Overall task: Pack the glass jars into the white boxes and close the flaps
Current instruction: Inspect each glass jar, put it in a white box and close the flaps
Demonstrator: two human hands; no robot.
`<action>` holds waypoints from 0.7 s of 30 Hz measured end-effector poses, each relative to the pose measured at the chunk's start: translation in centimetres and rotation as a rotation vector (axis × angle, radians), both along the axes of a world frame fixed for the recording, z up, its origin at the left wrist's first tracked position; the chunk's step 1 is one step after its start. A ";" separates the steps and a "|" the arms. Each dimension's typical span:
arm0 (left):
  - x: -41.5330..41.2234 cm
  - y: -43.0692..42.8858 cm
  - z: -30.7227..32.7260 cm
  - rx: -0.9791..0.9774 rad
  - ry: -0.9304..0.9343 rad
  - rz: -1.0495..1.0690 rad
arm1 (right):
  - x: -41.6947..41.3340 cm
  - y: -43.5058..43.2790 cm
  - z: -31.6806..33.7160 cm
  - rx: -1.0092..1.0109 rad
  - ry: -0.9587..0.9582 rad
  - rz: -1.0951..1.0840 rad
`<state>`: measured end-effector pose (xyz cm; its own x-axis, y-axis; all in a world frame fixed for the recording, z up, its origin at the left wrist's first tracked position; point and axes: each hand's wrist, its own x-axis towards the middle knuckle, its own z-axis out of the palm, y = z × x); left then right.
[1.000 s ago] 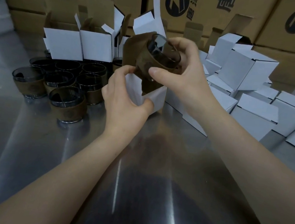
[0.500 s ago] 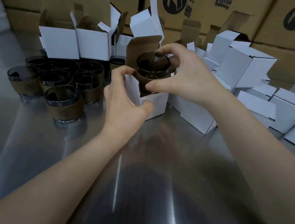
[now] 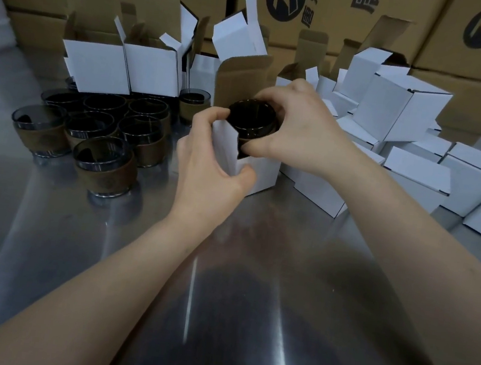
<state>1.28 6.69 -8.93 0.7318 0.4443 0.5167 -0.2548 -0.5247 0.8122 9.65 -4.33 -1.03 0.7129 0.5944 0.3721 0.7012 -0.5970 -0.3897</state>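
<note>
A dark glass jar (image 3: 251,118) with a brown band sits partly inside an open white box (image 3: 260,171) at the table's middle. My right hand (image 3: 297,128) grips the jar from the right, fingers over its rim and thumb on its side. My left hand (image 3: 208,160) holds the box's left front corner, thumb on the front face and fingers against the raised side flap. The box's brown-lined back flap (image 3: 239,79) stands upright behind the jar.
Several more banded jars (image 3: 105,162) cluster at the left on the steel table (image 3: 218,301). Open white boxes (image 3: 126,68) stand behind them. Closed white boxes (image 3: 415,179) pile up at the right. Large brown cartons (image 3: 375,14) line the back.
My right hand has turned the jar upright from a tilt and lowered it into the open box. My left hand has stayed on the box.
</note>
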 end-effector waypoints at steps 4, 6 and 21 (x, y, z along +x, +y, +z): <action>-0.2 -0.3 0.2 0.057 0.016 0.006 | -0.4 0.0 0.3 -0.007 0.113 -0.032; -0.2 -0.4 0.2 0.095 0.017 0.027 | -0.7 0.0 0.6 -0.017 0.190 -0.036; -0.8 -1.0 0.4 0.347 -0.068 -0.017 | -0.9 -0.3 1.2 -0.301 0.209 -0.133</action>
<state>0.46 5.64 -8.53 0.6962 0.2216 0.6828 -0.3138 -0.7615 0.5671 8.78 -4.64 0.17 0.8331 0.5520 0.0339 0.5340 -0.7869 -0.3093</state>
